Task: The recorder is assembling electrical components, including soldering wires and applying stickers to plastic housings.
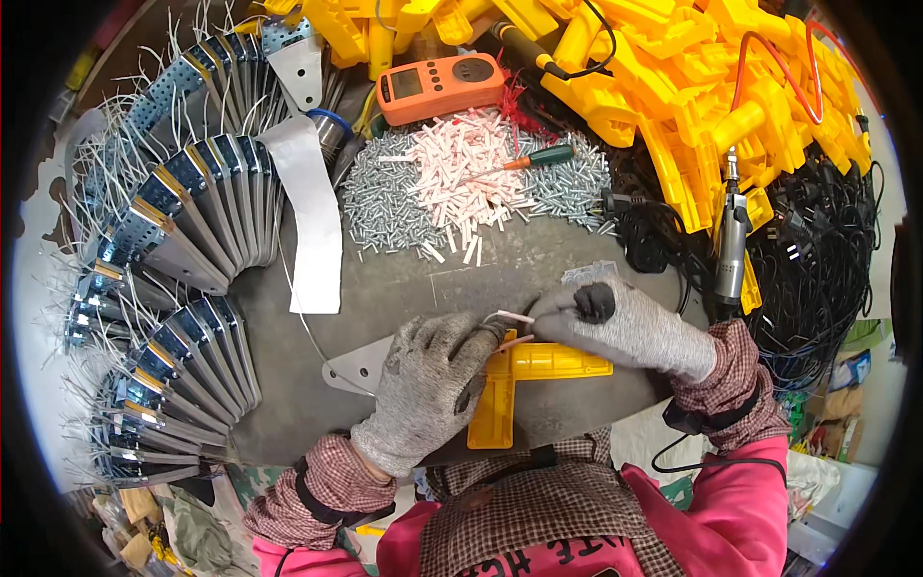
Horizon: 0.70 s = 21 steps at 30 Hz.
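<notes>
Both my hands wear grey work gloves and meet near the middle of the bench. My left hand (423, 385) is closed, its fingertips pinching a thin white wire (491, 315). My right hand (620, 325) is closed too, its fingertips at the end of a small pale pink tube (516, 316). A second pink tube (516, 342) sits just below, between the hands. Under them lies a yellow plastic housing (562, 363) with two arms at a right angle. Beside my left hand, partly covered by it, is a grey metal plate (358, 369) with holes.
Wired metal plates (207, 207) fan out on the left. Behind are screws (380, 188), pink tubes (461, 163), a screwdriver (548, 156) and an orange meter (440, 87). Yellow housings (663, 87) heap at back right, near a power screwdriver (732, 245) and black cables (817, 250).
</notes>
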Available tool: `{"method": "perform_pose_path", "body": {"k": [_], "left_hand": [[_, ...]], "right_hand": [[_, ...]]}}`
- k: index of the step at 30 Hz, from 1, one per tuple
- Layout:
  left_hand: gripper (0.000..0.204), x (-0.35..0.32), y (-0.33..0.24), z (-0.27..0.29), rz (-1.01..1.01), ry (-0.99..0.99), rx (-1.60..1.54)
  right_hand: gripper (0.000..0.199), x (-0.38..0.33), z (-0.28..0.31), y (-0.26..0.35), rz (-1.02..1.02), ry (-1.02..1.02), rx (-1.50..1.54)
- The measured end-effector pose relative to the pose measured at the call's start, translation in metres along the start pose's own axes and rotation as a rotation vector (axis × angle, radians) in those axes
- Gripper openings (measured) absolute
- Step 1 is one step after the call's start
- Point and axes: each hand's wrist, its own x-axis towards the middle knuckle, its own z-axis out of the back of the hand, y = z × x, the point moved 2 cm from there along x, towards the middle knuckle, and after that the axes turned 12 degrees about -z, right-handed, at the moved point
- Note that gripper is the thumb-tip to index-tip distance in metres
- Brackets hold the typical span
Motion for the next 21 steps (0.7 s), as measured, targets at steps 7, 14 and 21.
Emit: {"method": "perform_pose_path", "body": {"k": [7,14,21], "left_hand": [[0.046,-0.010,-0.031,0.000,-0.178,0.069,0.346],[0.022,0.019,-0.017,0.012,0.024,0.172,0.037],[0.036,0.026,-0.014,-0.001,0.006,0.129,0.104]], "right_hand": [[0.027,0.031,-0.006,-0.005,0.126,-0.247,-0.224],[0.021,0.035,-0.010,-0.007,0.165,-0.459,-0.115],[0.017,0.039,-0.015,-0.018,0.467,-0.625,-0.294]]}}
